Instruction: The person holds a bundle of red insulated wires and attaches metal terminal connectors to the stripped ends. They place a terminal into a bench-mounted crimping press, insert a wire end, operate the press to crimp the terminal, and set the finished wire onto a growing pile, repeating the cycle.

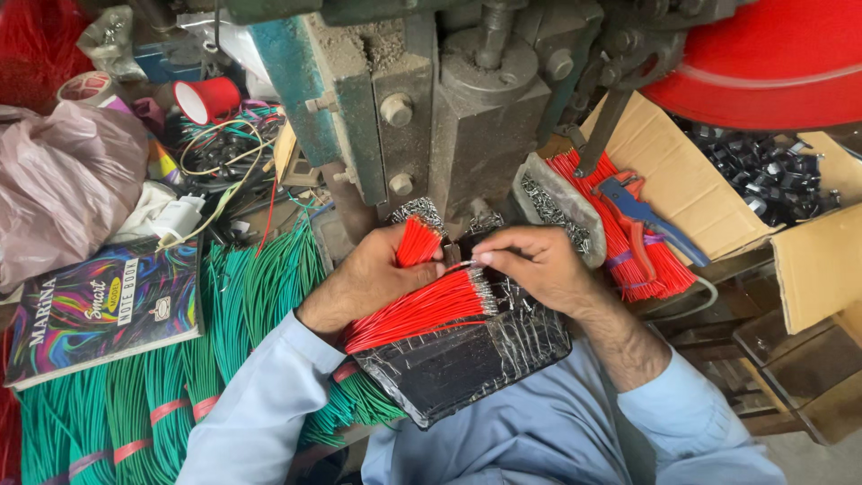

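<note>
Red wires (422, 310) are being gripped by the closed left hand (373, 278); one wire is being pinched by right fingers (489, 259), best fed singly under the press (467, 117)

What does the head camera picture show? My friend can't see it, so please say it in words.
A person's left hand grips a bundle of red wires while the right hand pinches one wire at the base of a grimy press machine. Bundled green wires lie to the left.

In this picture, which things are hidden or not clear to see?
Head view:
- Red wires: rear ends hidden inside the left hand.
- Right hand: fingertips cover what they pinch.
- Press machine: top cut off by frame edge.
- Small black parts in box: too small to identify.
</note>
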A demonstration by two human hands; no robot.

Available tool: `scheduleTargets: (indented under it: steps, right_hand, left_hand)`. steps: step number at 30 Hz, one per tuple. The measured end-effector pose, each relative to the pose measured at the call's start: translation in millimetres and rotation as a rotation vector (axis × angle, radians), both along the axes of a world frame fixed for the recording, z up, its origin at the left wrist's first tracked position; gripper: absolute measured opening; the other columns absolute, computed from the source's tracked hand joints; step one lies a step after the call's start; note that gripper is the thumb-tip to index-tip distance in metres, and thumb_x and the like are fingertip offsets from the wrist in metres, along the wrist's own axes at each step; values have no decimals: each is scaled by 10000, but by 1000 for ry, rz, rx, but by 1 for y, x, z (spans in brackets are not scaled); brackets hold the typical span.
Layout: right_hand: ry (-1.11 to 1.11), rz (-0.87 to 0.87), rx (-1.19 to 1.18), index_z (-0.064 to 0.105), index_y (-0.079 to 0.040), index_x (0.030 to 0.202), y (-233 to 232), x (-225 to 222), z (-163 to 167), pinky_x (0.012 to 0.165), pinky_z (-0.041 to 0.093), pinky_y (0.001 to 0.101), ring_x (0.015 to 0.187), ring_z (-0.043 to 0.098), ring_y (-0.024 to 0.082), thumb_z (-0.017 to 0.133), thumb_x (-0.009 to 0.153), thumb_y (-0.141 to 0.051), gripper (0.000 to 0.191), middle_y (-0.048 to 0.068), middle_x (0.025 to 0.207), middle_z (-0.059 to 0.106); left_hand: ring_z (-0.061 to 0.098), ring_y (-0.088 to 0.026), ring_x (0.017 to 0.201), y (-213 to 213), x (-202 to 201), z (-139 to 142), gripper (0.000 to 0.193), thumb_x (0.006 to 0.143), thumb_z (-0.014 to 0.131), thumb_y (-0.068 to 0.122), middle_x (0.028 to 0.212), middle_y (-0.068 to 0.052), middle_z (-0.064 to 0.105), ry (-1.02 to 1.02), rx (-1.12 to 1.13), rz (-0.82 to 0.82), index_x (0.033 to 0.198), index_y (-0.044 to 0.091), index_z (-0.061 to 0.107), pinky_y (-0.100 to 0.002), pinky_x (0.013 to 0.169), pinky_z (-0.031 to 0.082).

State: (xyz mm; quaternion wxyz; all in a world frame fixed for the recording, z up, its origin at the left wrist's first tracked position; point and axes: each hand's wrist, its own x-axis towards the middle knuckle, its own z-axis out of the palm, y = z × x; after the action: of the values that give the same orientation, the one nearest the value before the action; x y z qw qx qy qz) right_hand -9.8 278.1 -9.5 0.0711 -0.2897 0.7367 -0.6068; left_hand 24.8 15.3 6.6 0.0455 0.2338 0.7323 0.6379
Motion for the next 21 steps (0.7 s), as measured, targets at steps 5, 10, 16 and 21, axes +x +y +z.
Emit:
scheduleTargets:
  steps: [5,10,16,21]
  right_hand:
    - [253,-49,415,762,-35,1069,29,4,19,827,576,301,946,736,176,692,922,-78,168,56,1004,770]
    - [354,-18,578,765,-70,1073,33,3,21,831,554,357,950,707,255,699,881,-121,209,73,1000,711]
    - [438,-28,620,745,-52,982,32,3,18,802,548,382,896,688,256,703,882,-124,131,79,914,673]
    - [312,-100,605,715,-37,916,32,5,18,716,569,353,807,720,218,734,852,-130,114,63,867,685]
  left_hand:
    - [616,-73,802,-4,-1,-2,168,941,721,147,843,11,688,-12,-98,32,1017,4,675,-273,715,553]
    - [597,-64,732,-5,-7,-3,159,970,706,156,783,11,676,-107,-76,35,984,-2,701,-276,655,534]
    - [591,-48,741,-2,-7,-4,152,953,716,155,791,32,669,-105,-79,52,1003,12,702,-266,666,543]
    - [601,-52,762,-2,-6,-4,160,938,729,143,820,29,677,-126,-55,47,1028,15,696,-270,687,556]
